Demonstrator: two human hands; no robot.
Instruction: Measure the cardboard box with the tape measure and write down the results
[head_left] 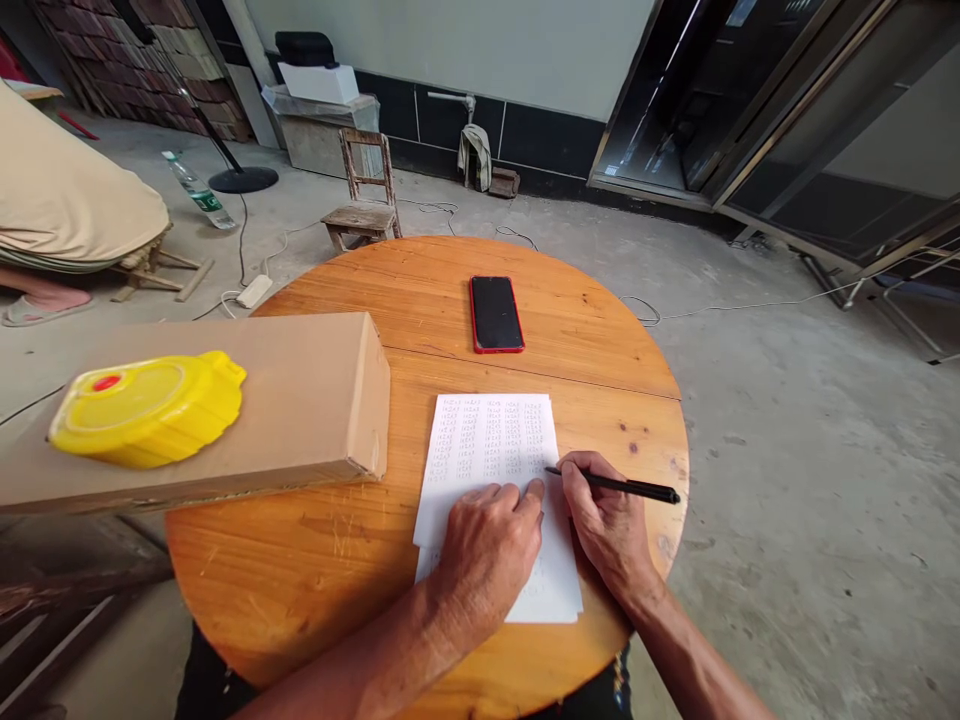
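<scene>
A white sheet of paper (pixel 491 450) with rows of small handwriting lies on a round wooden table (pixel 330 560). My left hand (pixel 486 550) rests flat on the sheet, fingers loosely curled and apart, pressing it down. My right hand (pixel 604 515) grips a black pen (pixel 622 486) whose tip touches the paper's right edge. A red-cased phone (pixel 496 313) lies face up, screen dark, beyond the sheet.
A long cardboard box (pixel 315 400) lies across the table's left side, with a yellow plastic container (pixel 150 408) on top. A small wooden chair (pixel 365 190), cables and a plastic bottle (pixel 199 192) stand on the concrete floor. A person sits at far left.
</scene>
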